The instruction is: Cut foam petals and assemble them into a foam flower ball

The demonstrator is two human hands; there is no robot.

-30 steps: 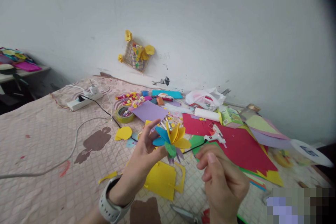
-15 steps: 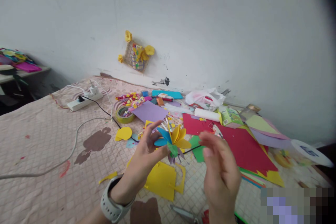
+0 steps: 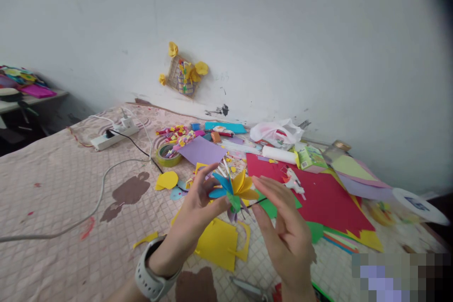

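Far to the left of the hands, a shelf (image 3: pixel 31 96) carries a heap of coloured paper, its underside lost in shadow. Beyond the left hand, a power strip (image 3: pixel 109 138) lies on a quilted pink cover (image 3: pixel 53 193). Nearer, a roll of yellow tape (image 3: pixel 164 155) sits just beside a lilac paper sheet (image 3: pixel 201 150).

The left hand (image 3: pixel 198 203), a white watch (image 3: pixel 150 271) on its wrist, pinches the base of a paper flower (image 3: pixel 235 191) between curled fingers, hiding part of its underside. The flower has blue, yellow and green petals, with lilac ones beneath, and is held upright between the hands, above a yellow craft sheet (image 3: pixel 215 245). Below, a grey tool (image 3: pixel 247 287) is cut off by the frame's lower edge, too little of it showing to name.

A thin black wire (image 3: pixel 258 203) runs from the flower toward the right hand (image 3: pixel 285 231), whose fingers are spread, gripping nothing visible, and its far end is hidden behind them. Beyond that hand, a white glue gun (image 3: pixel 293 181) lies on a red paper sheet (image 3: pixel 318 198). Near the wall, the contents of a white plastic bag (image 3: pixel 272 132) are hard to make out. At far right, a clear tub (image 3: pixel 384 212) holds blurred yellow pieces, and a pixelated patch (image 3: pixel 399 276) masks the lower right corner.
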